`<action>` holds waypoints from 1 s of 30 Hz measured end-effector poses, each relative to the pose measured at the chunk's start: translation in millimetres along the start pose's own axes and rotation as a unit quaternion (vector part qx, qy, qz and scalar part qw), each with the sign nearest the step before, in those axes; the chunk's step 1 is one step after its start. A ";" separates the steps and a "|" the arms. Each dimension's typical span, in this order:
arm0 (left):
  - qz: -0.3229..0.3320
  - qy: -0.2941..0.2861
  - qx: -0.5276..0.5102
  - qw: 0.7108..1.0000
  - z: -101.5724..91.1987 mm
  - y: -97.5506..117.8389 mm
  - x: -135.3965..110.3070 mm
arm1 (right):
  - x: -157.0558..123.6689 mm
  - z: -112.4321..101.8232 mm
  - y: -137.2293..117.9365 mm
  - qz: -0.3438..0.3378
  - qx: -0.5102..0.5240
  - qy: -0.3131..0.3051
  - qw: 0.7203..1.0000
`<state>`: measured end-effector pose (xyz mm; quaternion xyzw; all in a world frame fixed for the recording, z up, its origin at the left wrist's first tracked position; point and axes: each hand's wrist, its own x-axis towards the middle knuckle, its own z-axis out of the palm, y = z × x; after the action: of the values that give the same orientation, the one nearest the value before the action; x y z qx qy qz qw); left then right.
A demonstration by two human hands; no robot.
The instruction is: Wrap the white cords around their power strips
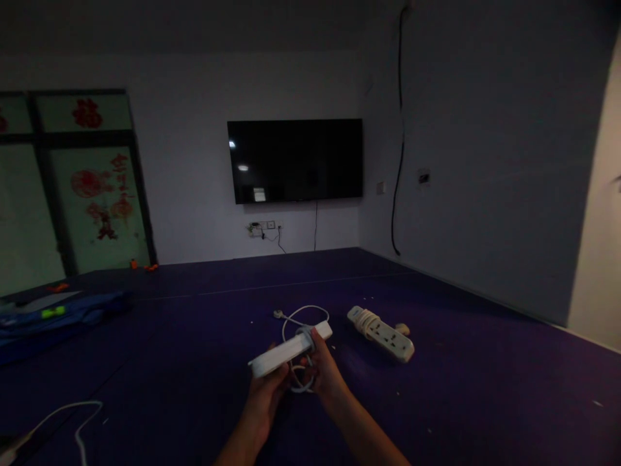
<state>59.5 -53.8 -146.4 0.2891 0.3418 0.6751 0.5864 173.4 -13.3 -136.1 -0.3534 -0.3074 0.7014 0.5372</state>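
Observation:
A white power strip (pixel 283 355) is held up tilted in front of me, its right end higher than its left. My left hand (pixel 268 387) grips its lower left end from below. Near the other end, my right hand (pixel 321 366) has its fingers closed on the grey-white cord (pixel 301 388), which loops around the strip there. The rest of the cord curves over the purple surface to its plug (pixel 278 314). Just to the right lies a second power strip (pixel 388 338), sockets upward, its cord wound around its far end.
The purple surface (pixel 194 349) carries small white scraps. Blue cloth (pixel 92 314) lies at the left, and a white cable (pixel 72 408) at the lower left. A television (pixel 295 160) hangs on the back wall; a dark cable (pixel 400 155) hangs down the right wall.

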 end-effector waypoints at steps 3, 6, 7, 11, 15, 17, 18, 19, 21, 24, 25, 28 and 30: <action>-0.105 -0.006 -0.104 0.989 5.8 -6.8 -3.7 | -2.7 -0.3 4.0 0.002 0.017 0.039 0.999; -0.147 -0.002 -0.169 0.975 11.2 -1.8 -8.4 | -6.2 0.0 9.1 -0.017 -0.034 0.048 0.998; -0.144 0.015 -0.182 0.973 12.0 0.7 -9.0 | -7.4 0.7 10.5 -0.025 -0.055 0.046 0.997; -0.116 0.083 -0.204 0.968 9.6 6.0 -4.5 | -11.1 4.9 14.8 -0.061 -0.110 0.014 0.992; -0.106 0.101 -0.214 0.966 6.1 3.0 3.2 | -10.8 5.4 18.1 -0.063 -0.101 0.000 0.993; -0.102 0.105 -0.216 0.966 6.2 0.9 5.2 | -9.5 4.6 18.3 -0.051 -0.083 -0.001 0.995; -0.099 0.107 -0.216 0.966 6.5 0.2 5.6 | -8.9 4.3 17.8 -0.045 -0.071 -0.001 0.996; -0.097 0.109 -0.215 0.966 6.9 -0.4 5.7 | -8.4 4.3 17.1 -0.038 -0.060 -0.004 0.997; -0.092 0.112 -0.213 0.966 7.5 -0.9 5.4 | -7.8 4.7 15.3 -0.025 -0.042 -0.013 0.999; -0.088 0.108 -0.206 0.969 7.5 -0.7 5.3 | -8.1 5.3 13.0 -0.013 -0.027 -0.028 0.999; -0.087 0.107 -0.203 0.969 7.3 -0.3 5.7 | -8.3 5.2 12.6 -0.010 -0.028 -0.031 0.999; -0.079 0.108 -0.198 0.971 6.7 1.4 8.4 | -9.3 4.2 11.4 0.010 -0.052 -0.020 0.998; -0.066 0.111 -0.198 0.972 6.6 2.9 10.8 | -9.5 2.9 10.7 0.021 -0.074 -0.019 0.997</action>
<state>61.4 -42.6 -140.3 0.0677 0.2826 0.7168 0.6338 167.0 -25.2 -141.6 -0.3851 -0.3615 0.6946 0.4885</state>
